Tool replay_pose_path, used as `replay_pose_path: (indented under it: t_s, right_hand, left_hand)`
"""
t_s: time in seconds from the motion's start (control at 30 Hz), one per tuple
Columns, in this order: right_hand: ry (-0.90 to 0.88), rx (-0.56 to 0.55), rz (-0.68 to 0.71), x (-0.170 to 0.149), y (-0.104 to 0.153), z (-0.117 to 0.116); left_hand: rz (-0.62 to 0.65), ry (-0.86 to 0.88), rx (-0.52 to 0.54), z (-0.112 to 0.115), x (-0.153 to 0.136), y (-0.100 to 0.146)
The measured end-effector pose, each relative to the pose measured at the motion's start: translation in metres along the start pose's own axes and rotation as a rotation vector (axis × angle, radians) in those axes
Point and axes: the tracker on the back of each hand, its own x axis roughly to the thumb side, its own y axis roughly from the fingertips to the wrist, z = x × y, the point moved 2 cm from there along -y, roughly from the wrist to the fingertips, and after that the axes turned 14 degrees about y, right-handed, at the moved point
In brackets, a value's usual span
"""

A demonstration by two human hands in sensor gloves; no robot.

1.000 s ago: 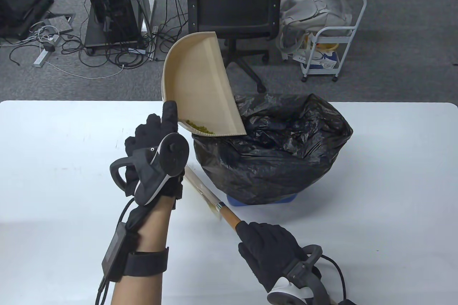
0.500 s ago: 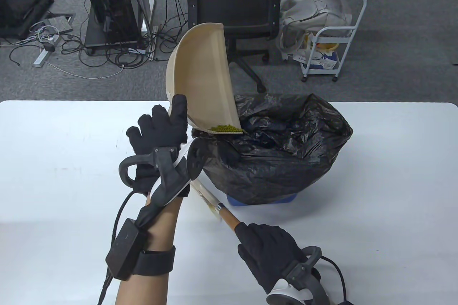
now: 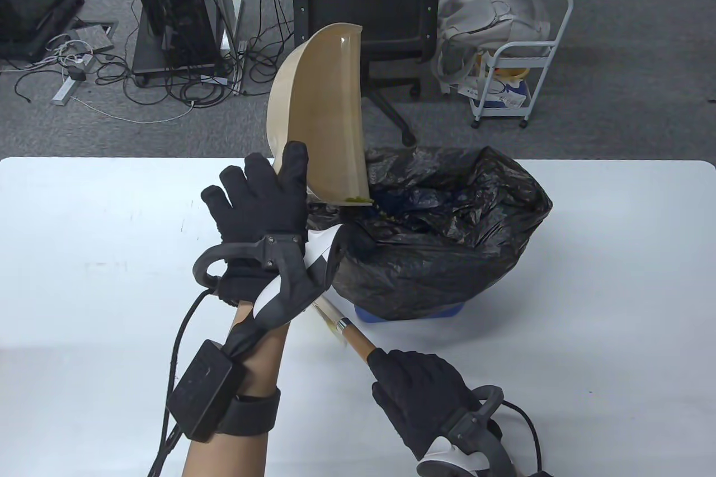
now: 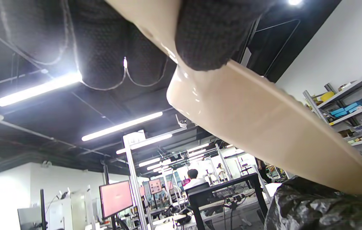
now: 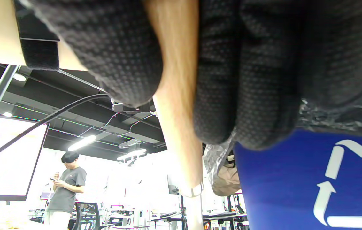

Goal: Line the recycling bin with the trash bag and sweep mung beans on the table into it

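As left hand (image 3: 263, 220) tips dustpan (image 3: 321, 119) steeper, mung beans (image 3: 363, 201) now spilling

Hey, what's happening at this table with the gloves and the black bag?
A person in sensor gloves is emptying green beans from a tan dustpan into a blue bin lined with a black trash bag. The left hand holds the dustpan tipped steeply over the bag's opening, and beans are spilling off its lower edge. The right hand grips a wooden brush handle, resting low near the bin.
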Motion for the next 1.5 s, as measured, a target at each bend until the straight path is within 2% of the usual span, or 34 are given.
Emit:
replay_pose_path:
  t_s: [0.47,1.0,1.13,1.27,1.5]
  right_hand:
    - [0.000,0.000,-0.002,0.000,0.000,-0.002]
    - [-0.002,0.000,-0.001,0.000,0.001,-0.002]
    - [-0.002,0.000,-0.002,0.000,0.002,-0.002]
    - [-0.005,-0.001,-0.003,-0.001,0.002,-0.002]
    - [-0.005,-0.001,-0.003,-0.001,0.002,-0.002]
  left_hand:
    - [0.114,-0.152,0.069,-0.006,0.025,0.009]
    - [0.156,-0.208,0.094,-0.006,0.031,0.013]
    - [0.113,-0.138,0.068,-0.006,0.023,0.011]
    - [-0.007,0.072,-0.016,-0.004,0.005,0.009]
    - [-0.134,0.295,-0.105,0.000,-0.021,0.008]
